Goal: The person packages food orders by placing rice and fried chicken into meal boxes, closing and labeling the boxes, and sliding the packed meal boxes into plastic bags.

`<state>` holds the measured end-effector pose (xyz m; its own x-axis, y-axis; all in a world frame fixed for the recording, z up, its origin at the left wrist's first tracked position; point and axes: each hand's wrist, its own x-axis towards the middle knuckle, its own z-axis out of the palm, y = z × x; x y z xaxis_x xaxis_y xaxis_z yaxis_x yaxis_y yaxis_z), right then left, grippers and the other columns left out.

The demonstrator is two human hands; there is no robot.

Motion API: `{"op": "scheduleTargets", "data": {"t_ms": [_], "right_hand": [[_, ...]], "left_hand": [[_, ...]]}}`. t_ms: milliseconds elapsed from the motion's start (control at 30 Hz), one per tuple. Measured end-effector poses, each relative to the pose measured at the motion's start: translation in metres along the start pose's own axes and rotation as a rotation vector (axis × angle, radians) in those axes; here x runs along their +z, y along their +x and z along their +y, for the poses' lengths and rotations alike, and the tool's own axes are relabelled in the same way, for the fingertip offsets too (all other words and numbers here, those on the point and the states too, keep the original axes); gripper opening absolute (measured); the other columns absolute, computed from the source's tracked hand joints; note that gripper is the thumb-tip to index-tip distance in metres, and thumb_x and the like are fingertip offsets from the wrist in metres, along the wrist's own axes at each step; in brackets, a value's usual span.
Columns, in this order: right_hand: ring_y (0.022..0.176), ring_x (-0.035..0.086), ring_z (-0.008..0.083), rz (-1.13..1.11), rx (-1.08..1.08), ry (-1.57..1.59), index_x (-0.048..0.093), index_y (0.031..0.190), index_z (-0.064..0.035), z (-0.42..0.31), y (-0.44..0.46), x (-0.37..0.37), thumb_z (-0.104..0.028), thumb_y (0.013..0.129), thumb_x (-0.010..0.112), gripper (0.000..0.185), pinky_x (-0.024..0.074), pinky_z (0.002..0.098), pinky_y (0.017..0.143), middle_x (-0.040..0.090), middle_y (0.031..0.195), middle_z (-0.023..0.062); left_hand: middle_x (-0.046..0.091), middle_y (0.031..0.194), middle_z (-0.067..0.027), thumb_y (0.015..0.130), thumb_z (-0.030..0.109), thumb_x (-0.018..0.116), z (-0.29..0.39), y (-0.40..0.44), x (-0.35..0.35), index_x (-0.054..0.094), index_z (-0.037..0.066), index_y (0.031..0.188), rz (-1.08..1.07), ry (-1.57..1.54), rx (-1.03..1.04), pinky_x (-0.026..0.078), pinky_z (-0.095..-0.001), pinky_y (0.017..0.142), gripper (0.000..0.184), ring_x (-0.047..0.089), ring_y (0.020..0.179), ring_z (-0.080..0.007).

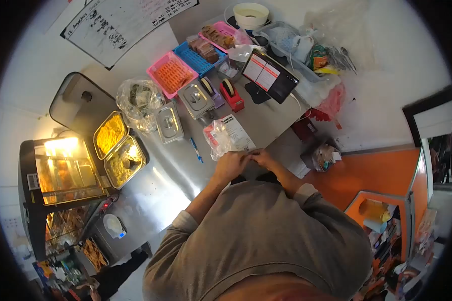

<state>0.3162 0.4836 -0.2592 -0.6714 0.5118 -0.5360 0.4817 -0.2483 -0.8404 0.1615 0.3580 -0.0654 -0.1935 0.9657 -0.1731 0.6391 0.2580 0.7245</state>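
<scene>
My left hand (pixel 231 164) and my right hand (pixel 262 158) meet at the near edge of the steel counter, fingers closed and fingertips close together. Whatever is pinched between them is too small or hidden to make out. Just beyond my left hand lies a clear plastic bag (pixel 220 142) with something pink and white inside. A printed paper slip (pixel 237 131) is under or beside the bag, its lower end close to my fingers. Left of the bag, a blue pen (pixel 196 150) rests on the counter.
Lidded steel containers (pixel 169 123), a red tape dispenser (pixel 232 95) and a tablet (pixel 270 75) stand beyond. Food trays (pixel 126 161) and a lit warming cabinet (pixel 65 173) are at left. A bin (pixel 322 156) is at right; another person (pixel 118 276) appears lower left.
</scene>
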Motion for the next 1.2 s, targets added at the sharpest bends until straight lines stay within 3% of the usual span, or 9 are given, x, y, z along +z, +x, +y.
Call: {"op": "scheduleTargets", "data": {"t_ms": [133, 233, 300, 400, 533, 733, 800, 933, 1200], "right_hand": [[0.064, 0.058, 0.0147, 0.056, -0.066, -0.213, 0.074, 0.082, -0.0043, -0.004, 0.000, 0.006, -0.044, 0.077, 0.074, 0.040, 0.0465, 0.0318, 0.062, 0.061, 0.066, 0.0028], [0.065, 0.059, 0.0146, 0.000, 0.110, -0.125, 0.070, 0.092, 0.0000, -0.049, -0.022, 0.003, -0.043, 0.075, 0.078, 0.047, 0.0477, 0.0306, 0.065, 0.067, 0.075, 0.0053], [0.074, 0.060, 0.0182, 0.048, -0.034, -0.303, 0.067, 0.101, -0.0009, -0.023, -0.013, -0.008, -0.043, 0.075, 0.076, 0.051, 0.0476, 0.0334, 0.070, 0.066, 0.088, 0.0095], [0.102, 0.054, 0.0293, 0.371, -0.450, -0.412, 0.058, 0.119, -0.0025, -0.040, -0.042, -0.015, -0.037, 0.074, 0.075, 0.059, 0.0422, 0.0379, 0.088, 0.058, 0.113, 0.0166], [0.126, 0.038, 0.0375, 0.508, -0.754, -0.574, 0.046, 0.134, -0.0077, -0.144, -0.144, -0.021, -0.023, 0.075, 0.069, 0.065, 0.0295, 0.0450, 0.104, 0.037, 0.140, 0.0188], [0.120, 0.046, 0.0341, 0.951, -1.010, -0.575, 0.053, 0.126, -0.0089, -0.205, -0.231, -0.079, -0.015, 0.074, 0.063, 0.054, 0.0299, 0.0475, 0.105, 0.055, 0.123, 0.0155], [0.119, 0.047, 0.0351, 1.141, -1.015, -0.598, 0.054, 0.125, -0.0075, -0.217, -0.275, -0.135, -0.018, 0.076, 0.061, 0.051, 0.0317, 0.0474, 0.103, 0.055, 0.122, 0.0168], [0.117, 0.049, 0.0371, 1.541, -0.945, -0.707, 0.056, 0.123, -0.0046, -0.210, -0.401, -0.293, -0.023, 0.081, 0.057, 0.046, 0.0353, 0.0471, 0.100, 0.056, 0.121, 0.0193], [0.113, 0.053, 0.0410, 2.104, -0.280, -1.144, 0.058, 0.118, 0.0012, -0.146, -0.651, -0.701, -0.033, 0.089, 0.049, 0.045, 0.0424, 0.0467, 0.095, 0.058, 0.119, 0.0243]], "left_hand": [[0.068, 0.098, -0.0147, 0.079, 0.039, 0.066, -0.014, 0.018, -0.012, 0.064, 0.006, 0.113, 0.523, 0.745, 0.373, 0.048, -0.0577, 0.079, 0.047, 0.068, 0.083, -0.0313], [0.069, 0.093, -0.0112, 0.078, 0.034, 0.064, -0.066, 0.034, -0.011, 0.064, 0.006, 0.105, 0.371, 0.964, 0.093, 0.048, -0.0584, 0.076, 0.039, 0.068, 0.081, -0.0296], [0.068, 0.088, -0.0113, 0.077, 0.027, 0.061, -0.079, 0.045, -0.010, 0.068, 0.004, 0.086, 0.229, 0.792, -0.080, 0.048, -0.0578, 0.075, 0.026, 0.066, 0.086, -0.0317], [0.069, 0.089, -0.0130, 0.077, 0.026, 0.058, -0.024, 0.052, -0.047, 0.068, 0.004, 0.085, 0.064, 0.634, -0.147, 0.049, -0.0558, 0.073, 0.025, 0.067, 0.085, -0.0333], [0.067, 0.087, -0.0191, 0.079, 0.032, 0.055, 0.063, 0.037, -0.049, 0.066, 0.002, 0.083, 0.012, 0.466, 0.122, 0.051, -0.0477, 0.067, 0.032, 0.066, 0.075, -0.0350], [0.065, 0.097, -0.0183, 0.074, 0.032, 0.067, 0.237, 0.012, -0.042, 0.061, 0.006, 0.104, -0.002, 0.220, 0.480, 0.048, -0.0460, 0.073, 0.041, 0.063, 0.089, -0.0346], [0.061, 0.107, -0.0192, 0.074, 0.034, 0.070, 0.290, -0.005, -0.046, 0.056, 0.007, 0.114, 0.382, 0.162, 0.791, 0.047, -0.0433, 0.078, 0.050, 0.060, 0.094, -0.0344], [0.052, 0.123, -0.0190, 0.075, 0.034, 0.074, 0.305, -0.006, -0.008, 0.049, 0.010, 0.127, 0.336, -0.163, 1.109, 0.044, -0.0392, 0.086, 0.062, 0.054, 0.104, -0.0344], [0.057, 0.118, -0.0131, 0.088, 0.026, 0.066, 0.236, -0.005, 0.098, 0.047, 0.006, 0.128, -0.313, -0.263, 0.482, 0.046, -0.0390, 0.087, 0.049, 0.058, 0.103, -0.0259]]}}
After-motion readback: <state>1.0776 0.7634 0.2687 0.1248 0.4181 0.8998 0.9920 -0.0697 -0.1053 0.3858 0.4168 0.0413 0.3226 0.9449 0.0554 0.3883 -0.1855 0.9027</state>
